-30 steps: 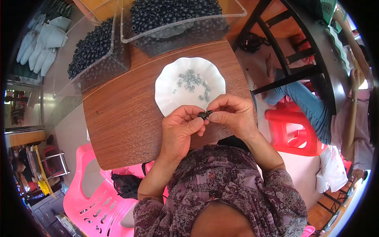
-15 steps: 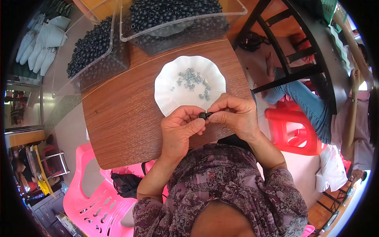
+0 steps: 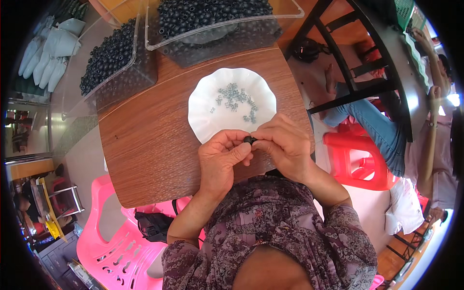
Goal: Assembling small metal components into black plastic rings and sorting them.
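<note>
My left hand (image 3: 221, 157) is closed in a pinch on a small black round part (image 3: 249, 139). The fingertips of my right hand (image 3: 286, 147) press on the same part from the other side, covering much of it. Both hands are over the near rim of a white scalloped plate (image 3: 208, 116). In the plate lies a scatter of small, pale, translucent pieces (image 3: 234, 96). Just what my fingertips cover on the black part cannot be made out.
Two clear plastic bins, a large one (image 3: 224, 43) and another on the left (image 3: 126, 77), hold many black round hollow parts. They stand at the far side of the wooden table (image 3: 150, 150). A pink chair (image 3: 118, 246) is at left; a red stool (image 3: 350, 159) and another person's arm (image 3: 431, 140) are at right.
My right fingers have come closer to the left ones and curled further over the black part. Less of it shows between the fingertips. The plate and bins stay put.
</note>
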Motion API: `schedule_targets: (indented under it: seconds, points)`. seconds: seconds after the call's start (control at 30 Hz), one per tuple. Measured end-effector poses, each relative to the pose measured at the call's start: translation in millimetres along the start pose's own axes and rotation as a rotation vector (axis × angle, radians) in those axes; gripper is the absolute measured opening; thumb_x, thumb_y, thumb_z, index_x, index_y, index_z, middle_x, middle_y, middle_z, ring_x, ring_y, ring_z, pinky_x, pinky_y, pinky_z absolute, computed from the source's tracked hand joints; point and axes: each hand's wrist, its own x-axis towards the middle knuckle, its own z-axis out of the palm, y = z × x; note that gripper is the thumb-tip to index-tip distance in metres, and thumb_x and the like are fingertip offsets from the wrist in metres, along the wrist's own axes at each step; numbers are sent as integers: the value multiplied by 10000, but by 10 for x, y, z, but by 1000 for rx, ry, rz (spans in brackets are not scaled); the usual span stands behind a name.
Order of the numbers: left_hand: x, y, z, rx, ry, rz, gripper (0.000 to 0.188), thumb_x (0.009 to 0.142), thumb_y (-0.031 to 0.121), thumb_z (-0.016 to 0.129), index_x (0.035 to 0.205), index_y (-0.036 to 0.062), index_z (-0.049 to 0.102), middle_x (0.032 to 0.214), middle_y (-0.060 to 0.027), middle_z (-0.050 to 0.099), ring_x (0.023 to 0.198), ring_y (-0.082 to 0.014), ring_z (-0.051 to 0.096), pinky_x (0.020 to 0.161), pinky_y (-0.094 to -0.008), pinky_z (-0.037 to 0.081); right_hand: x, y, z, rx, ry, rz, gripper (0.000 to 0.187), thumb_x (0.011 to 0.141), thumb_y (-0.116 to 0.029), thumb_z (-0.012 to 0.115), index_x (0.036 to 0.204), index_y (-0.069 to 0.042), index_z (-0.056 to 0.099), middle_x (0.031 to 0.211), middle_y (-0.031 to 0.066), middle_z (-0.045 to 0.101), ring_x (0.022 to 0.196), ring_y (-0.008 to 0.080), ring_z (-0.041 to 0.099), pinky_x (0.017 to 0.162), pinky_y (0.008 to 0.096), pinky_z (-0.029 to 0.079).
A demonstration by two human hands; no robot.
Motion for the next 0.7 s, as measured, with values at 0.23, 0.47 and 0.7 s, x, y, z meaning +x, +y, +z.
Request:
schedule_targets:
  seconds: [0.23, 0.47, 0.7]
  points:
    - [27, -24, 17, -82, 30, -81, 162, 819, -21, 595, 970, -77, 580, 845, -132, 640, 669, -152, 603, 573, -241, 491, -21, 60, 49, -64, 77, -95, 209, 651, 99, 638, 835, 4, 608, 735, 96, 597, 671, 247, 550, 573, 320, 450]
    - [58, 30, -17, -67, -10, -123, 180, 829, -22, 576, 997, -87, 575, 869, -165, 645, 680, -178, 621, 563, -253, 499, -19, 135, 32, 0, 46, -41, 185, 667, 88, 631, 826, -3, 602, 711, 88, 589, 661, 248, 545, 571, 322, 441]
    - [63, 17, -1, -69, 16, -137, 170, 833, -11, 577, 988, -81, 576, 859, -168, 642, 684, -179, 620, 567, -258, 499, -39, 117, 73, -46, 78, -62, 196, 683, 84, 624, 859, 2, 601, 727, 91, 591, 671, 253, 541, 578, 329, 436]
